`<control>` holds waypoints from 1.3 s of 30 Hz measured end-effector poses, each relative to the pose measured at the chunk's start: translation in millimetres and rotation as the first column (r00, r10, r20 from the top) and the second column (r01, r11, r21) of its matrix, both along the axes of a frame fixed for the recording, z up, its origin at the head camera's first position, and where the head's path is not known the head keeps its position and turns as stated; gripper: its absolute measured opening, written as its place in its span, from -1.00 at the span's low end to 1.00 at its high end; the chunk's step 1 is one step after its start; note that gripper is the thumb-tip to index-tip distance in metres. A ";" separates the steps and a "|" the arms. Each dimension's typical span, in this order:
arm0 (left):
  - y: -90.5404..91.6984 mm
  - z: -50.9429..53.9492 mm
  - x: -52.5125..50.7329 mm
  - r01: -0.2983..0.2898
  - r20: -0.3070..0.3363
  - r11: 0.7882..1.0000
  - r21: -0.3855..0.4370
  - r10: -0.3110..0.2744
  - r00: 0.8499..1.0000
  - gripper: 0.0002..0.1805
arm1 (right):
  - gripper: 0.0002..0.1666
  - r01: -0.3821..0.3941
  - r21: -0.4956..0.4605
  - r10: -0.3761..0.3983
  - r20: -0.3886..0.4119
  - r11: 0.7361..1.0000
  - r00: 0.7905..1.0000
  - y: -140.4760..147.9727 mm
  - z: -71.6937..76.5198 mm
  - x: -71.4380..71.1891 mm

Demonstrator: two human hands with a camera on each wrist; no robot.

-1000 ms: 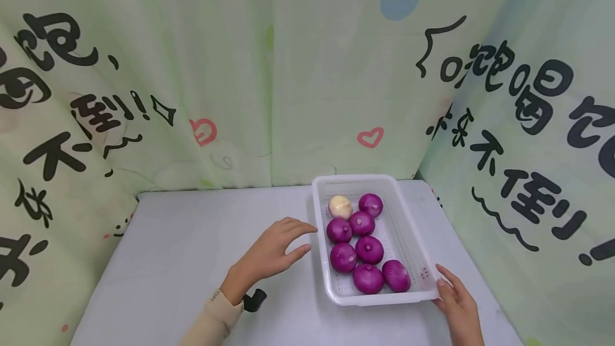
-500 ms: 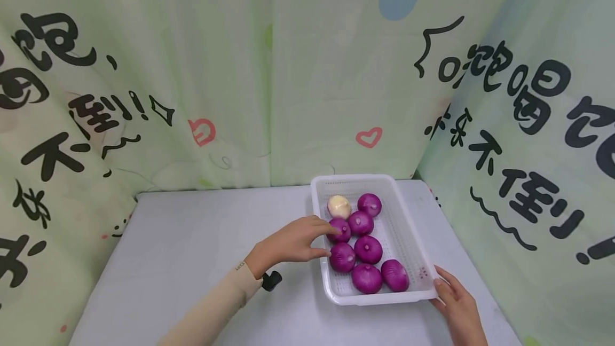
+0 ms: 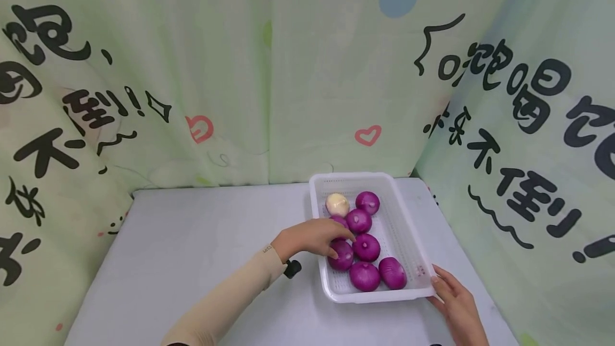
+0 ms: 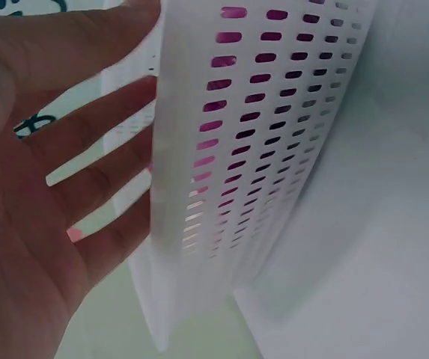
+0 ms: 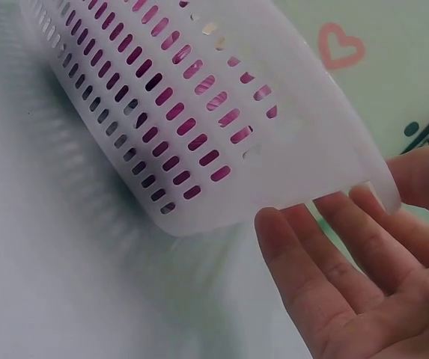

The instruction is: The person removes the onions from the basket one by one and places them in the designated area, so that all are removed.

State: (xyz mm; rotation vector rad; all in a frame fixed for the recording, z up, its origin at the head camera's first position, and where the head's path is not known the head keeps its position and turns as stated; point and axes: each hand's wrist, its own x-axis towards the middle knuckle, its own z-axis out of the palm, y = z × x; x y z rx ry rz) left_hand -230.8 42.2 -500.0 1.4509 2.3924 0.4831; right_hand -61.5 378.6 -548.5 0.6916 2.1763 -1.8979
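Tabletop (image 3: 192,239) before curtain (image 3: 312,68): onions (image 3: 359,220) in basket (image 3: 403,228)

A pale onion (image 3: 337,204) and seven purple ones were contained. The basket's near right corner was gripped by the right hand (image 3: 455,299); a left-side purple onion (image 3: 342,262) was spanned by the left hand (image 3: 311,236), spread wide, contact unclear. Steadying seemed achieved; taking hold of that onion seemed unfinished.
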 end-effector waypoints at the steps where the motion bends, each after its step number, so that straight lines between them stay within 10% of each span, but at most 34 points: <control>1: 1.2 -0.3 -0.9 -0.003 -0.007 1.000 -0.017 0.003 1.000 -0.44 | -0.14 0.001 -0.006 -0.001 -0.011 1.000 1.000 -0.6 -0.3 0.1; 14: 12.6 -11.2 -2.1 -0.065 -0.154 0.978 -0.198 0.035 0.988 -0.33 | -0.19 0.002 -0.004 -0.002 -0.057 1.000 0.998 -6.1 -0.6 0.5; 39: 29.8 -17.1 14.0 -0.171 -0.218 0.930 -0.327 0.102 0.971 -0.28 | -0.18 0.017 0.037 -0.016 -0.011 0.999 1.000 -5.2 2.3 -0.2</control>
